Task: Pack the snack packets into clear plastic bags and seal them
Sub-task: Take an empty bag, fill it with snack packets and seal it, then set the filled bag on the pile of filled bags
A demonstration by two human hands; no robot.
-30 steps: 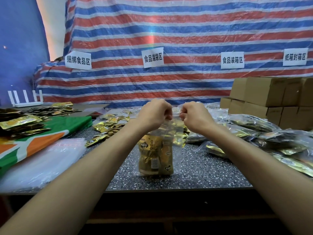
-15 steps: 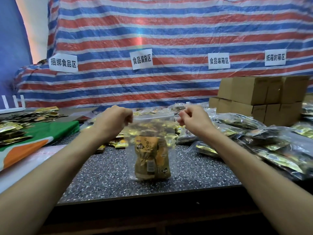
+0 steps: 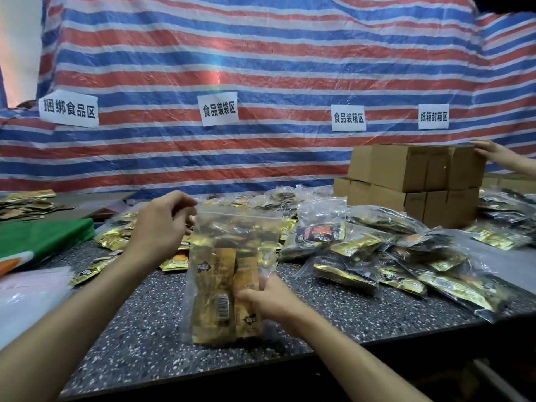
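Observation:
A clear plastic bag [image 3: 232, 227] stands upright on the speckled table [image 3: 139, 323], holding gold snack packets [image 3: 214, 303] in its lower half. My left hand [image 3: 162, 224] sits at the bag's top left corner with its fingers curled at the zip strip. My right hand [image 3: 269, 297] grips the bag's lower right side, fingers wrapped round the packets inside. Loose gold packets [image 3: 113, 239] lie behind the bag on the left.
A heap of filled clear bags [image 3: 377, 256] covers the table's right side. Cardboard boxes [image 3: 412, 181] are stacked at the back right, with another person's hand [image 3: 493, 152] on them. Empty clear bags [image 3: 29, 297] and a green cloth [image 3: 43, 236] lie at left.
My right hand has dropped from the bag's top right corner to its lower right side. My left hand stays at the top left. The camera swung right.

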